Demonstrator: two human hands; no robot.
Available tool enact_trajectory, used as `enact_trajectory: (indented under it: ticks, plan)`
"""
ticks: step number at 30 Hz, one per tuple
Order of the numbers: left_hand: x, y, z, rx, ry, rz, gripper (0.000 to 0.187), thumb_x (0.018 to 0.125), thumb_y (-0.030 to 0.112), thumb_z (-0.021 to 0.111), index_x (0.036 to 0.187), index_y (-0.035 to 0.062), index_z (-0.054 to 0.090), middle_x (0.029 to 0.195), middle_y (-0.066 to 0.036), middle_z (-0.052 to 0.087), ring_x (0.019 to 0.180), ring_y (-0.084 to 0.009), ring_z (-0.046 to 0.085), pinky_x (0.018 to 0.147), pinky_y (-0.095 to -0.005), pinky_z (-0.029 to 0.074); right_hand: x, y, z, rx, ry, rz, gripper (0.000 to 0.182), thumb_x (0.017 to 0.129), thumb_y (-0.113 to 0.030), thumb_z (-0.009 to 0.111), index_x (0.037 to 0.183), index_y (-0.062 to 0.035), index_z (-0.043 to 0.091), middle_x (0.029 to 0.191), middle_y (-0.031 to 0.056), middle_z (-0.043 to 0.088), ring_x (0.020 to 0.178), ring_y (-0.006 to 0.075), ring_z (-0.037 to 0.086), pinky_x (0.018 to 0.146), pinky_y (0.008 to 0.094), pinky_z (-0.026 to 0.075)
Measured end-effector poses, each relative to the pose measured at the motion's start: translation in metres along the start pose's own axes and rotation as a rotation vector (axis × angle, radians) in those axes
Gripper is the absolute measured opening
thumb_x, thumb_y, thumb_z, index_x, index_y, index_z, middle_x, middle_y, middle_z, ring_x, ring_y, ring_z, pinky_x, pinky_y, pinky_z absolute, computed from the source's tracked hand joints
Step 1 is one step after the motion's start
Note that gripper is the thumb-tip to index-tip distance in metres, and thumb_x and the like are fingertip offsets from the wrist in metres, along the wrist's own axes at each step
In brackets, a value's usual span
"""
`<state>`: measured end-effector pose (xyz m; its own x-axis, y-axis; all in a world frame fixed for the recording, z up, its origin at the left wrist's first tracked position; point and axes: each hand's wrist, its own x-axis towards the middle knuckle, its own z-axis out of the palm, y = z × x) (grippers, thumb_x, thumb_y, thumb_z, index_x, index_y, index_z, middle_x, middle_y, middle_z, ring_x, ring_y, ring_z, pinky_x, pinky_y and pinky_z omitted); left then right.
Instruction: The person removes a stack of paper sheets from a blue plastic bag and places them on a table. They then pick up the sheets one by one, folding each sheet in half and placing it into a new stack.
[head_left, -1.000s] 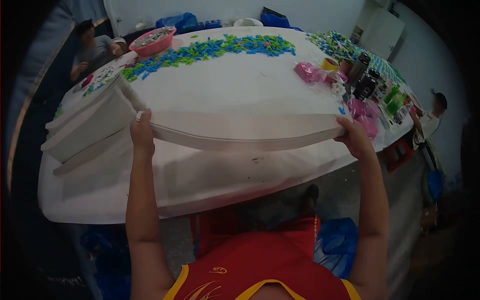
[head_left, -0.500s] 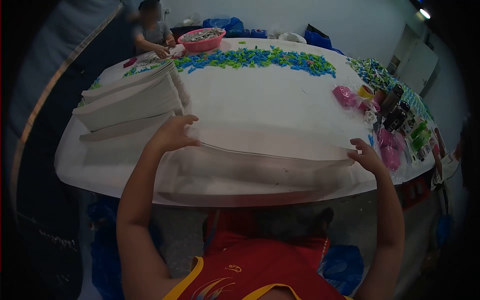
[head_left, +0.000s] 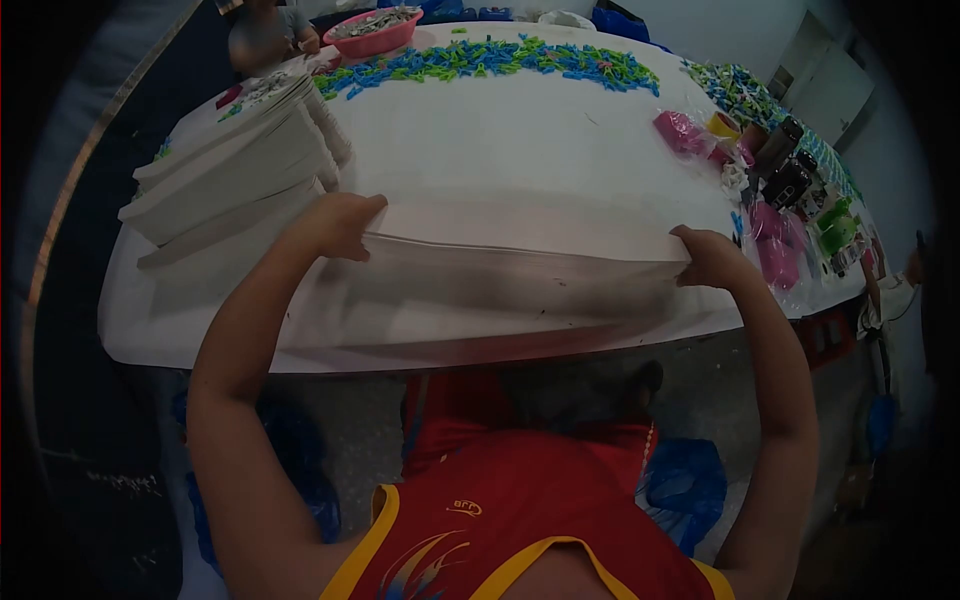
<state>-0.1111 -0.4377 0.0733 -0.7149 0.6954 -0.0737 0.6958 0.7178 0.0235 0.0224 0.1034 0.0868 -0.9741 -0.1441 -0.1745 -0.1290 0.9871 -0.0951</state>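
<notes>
A wide bundle of thin white sheets (head_left: pixel 500 285) stands on its long edge near the front of the table, its upper edge sagging slightly in the middle. My left hand (head_left: pixel 343 224) is closed on the bundle's left end, thumb on top. At the right end, my right hand (head_left: pixel 712 258) grips the same sheets between thumb and fingers. Beside my left hand, thick stacks of white sheets (head_left: pixel 235 195) lie fanned and leaning over one another.
Blue and green plastic clips (head_left: pixel 490 60) spread across the far side of the white table (head_left: pixel 480 140). A pink basin (head_left: pixel 372 35) sits behind them, near another person (head_left: pixel 268 38). To the right are pink packages (head_left: pixel 778 240), dark bottles (head_left: pixel 780 145) and more clips (head_left: pixel 715 95).
The view has tipped downward, so the table appears higher. My fingers, more spread earlier, are now closed at both ends of the sheets.
</notes>
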Motion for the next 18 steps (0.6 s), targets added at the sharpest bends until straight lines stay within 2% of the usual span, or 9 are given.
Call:
enact_trajectory:
  ticks: [5,8,11,14,16,18]
  plan:
    - [0.000,0.008,-0.009,-0.016,-0.043,-0.075,0.049,0.059,0.021,0.082,0.095,0.0051,0.053,0.084,-0.015,0.065,0.086,-0.0372,0.063,0.071,-0.0459,0.048,0.005,0.009,0.005,0.098,0.015,0.016,0.065,0.055,-0.013,0.087,0.113,-0.0057,0.058,0.101,0.0185,0.068,0.099,0.0389,0.064,0.085,0.0424,0.051]
    - [0.000,0.008,-0.010,-0.020,-0.002,-0.058,0.051,0.057,0.022,0.086,0.092,0.0050,0.054,0.082,-0.015,0.065,0.085,-0.0368,0.063,0.071,-0.0455,0.048,0.012,0.016,0.004,0.098,0.011,-0.029,0.067,0.053,-0.013,0.088,0.113,-0.0052,0.058,0.098,0.0172,0.069,0.096,0.0386,0.065,0.084,0.0421,0.051]
    - [0.001,0.013,-0.015,-0.011,-0.069,-0.137,0.055,0.054,0.025,0.089,0.092,0.0048,0.054,0.082,-0.015,0.065,0.086,-0.0370,0.063,0.072,-0.0452,0.048,0.015,0.021,0.005,0.109,-0.031,-0.033,0.069,0.053,-0.013,0.089,0.114,-0.0049,0.058,0.097,0.0170,0.070,0.094,0.0381,0.065,0.084,0.0418,0.051]
    - [-0.001,0.016,-0.010,0.020,-0.032,-0.111,0.057,0.054,0.027,0.089,0.093,0.0044,0.055,0.083,-0.016,0.065,0.087,-0.0376,0.063,0.074,-0.0450,0.048,0.012,0.017,0.005,0.114,-0.040,-0.005,0.063,0.055,-0.015,0.088,0.110,-0.0042,0.060,0.095,0.0167,0.070,0.094,0.0379,0.065,0.084,0.0424,0.050]
    - [-0.003,0.023,-0.014,-0.020,-0.002,-0.129,0.061,0.052,0.021,0.090,0.100,0.0034,0.059,0.094,-0.018,0.065,0.095,-0.0375,0.062,0.080,-0.0437,0.048,0.008,0.011,0.004,-0.060,0.056,-0.031,0.057,0.057,-0.019,0.087,0.106,-0.0038,0.061,0.092,0.0164,0.069,0.094,0.0375,0.064,0.083,0.0437,0.050]
    - [-0.001,0.025,-0.019,-0.012,0.022,-0.101,0.058,0.053,0.023,0.090,0.096,0.0026,0.057,0.089,-0.018,0.065,0.092,-0.0385,0.062,0.079,-0.0448,0.048,0.007,0.007,-0.005,-0.035,0.043,-0.015,0.054,0.058,-0.021,0.087,0.103,-0.0038,0.062,0.091,0.0165,0.069,0.094,0.0373,0.064,0.083,0.0443,0.050]
